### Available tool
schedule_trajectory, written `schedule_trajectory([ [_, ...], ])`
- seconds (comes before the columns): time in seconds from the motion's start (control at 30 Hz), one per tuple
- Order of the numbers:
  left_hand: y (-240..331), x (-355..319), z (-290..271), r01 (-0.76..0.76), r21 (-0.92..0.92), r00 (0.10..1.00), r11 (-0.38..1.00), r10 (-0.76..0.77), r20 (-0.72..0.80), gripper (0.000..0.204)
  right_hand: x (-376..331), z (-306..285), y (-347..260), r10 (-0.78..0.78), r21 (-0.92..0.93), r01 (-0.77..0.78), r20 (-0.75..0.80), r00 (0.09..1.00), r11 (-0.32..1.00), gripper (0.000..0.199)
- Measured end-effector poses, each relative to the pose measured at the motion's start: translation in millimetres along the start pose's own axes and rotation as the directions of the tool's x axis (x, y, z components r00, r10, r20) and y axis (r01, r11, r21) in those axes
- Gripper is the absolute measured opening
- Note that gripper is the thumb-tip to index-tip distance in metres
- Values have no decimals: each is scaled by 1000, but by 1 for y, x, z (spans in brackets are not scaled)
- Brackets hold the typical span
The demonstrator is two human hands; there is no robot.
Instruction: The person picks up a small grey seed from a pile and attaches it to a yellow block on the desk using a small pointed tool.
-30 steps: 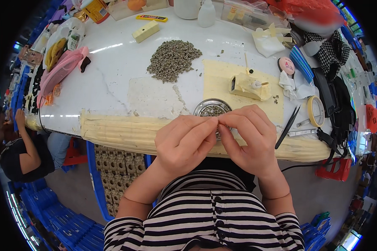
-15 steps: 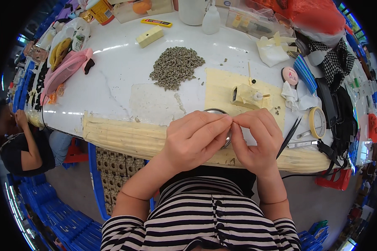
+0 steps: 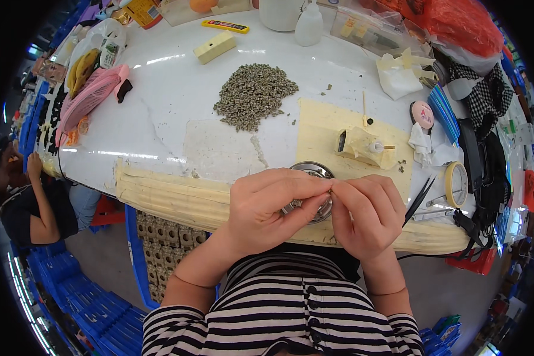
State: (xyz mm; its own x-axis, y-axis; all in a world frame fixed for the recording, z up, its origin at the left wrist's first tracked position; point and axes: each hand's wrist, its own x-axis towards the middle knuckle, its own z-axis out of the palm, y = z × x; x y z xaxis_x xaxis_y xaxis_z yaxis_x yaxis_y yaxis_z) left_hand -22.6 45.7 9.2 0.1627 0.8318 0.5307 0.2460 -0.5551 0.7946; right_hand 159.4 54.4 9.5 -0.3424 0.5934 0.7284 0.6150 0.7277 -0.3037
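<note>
white and cluttered, the round table is edged at the near side with cream padding. both hands are held together just over that edge, above a small round metal dish that is mostly hidden beneath them. the left hand is curled, its thumb and forefinger pinched at the tips against those of the right hand, which is likewise closed in a pinch; whatever is gripped between them is too small to be made out. a heap of small grey-green bits is piled farther back, well apart from the hands. a yellow mat with a small cream block on it lies just beyond the dish. black tweezers and a roll of tape are seen near the right hand.
</note>
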Motion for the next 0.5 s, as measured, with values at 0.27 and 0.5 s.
schedule_trajectory([
  [0.27, 0, 0, 0, -42, 29, 999, 999, 42, 3, 20, -3, 2, -1, 10, 36, -10, 7, 1000, 999, 30],
  [0.5, 3, -2, -7, 291, -343, 957, 893, -271, 106, 18, -3, -1, -2, -47, 12, 47, -5, 999, 999, 29],
])
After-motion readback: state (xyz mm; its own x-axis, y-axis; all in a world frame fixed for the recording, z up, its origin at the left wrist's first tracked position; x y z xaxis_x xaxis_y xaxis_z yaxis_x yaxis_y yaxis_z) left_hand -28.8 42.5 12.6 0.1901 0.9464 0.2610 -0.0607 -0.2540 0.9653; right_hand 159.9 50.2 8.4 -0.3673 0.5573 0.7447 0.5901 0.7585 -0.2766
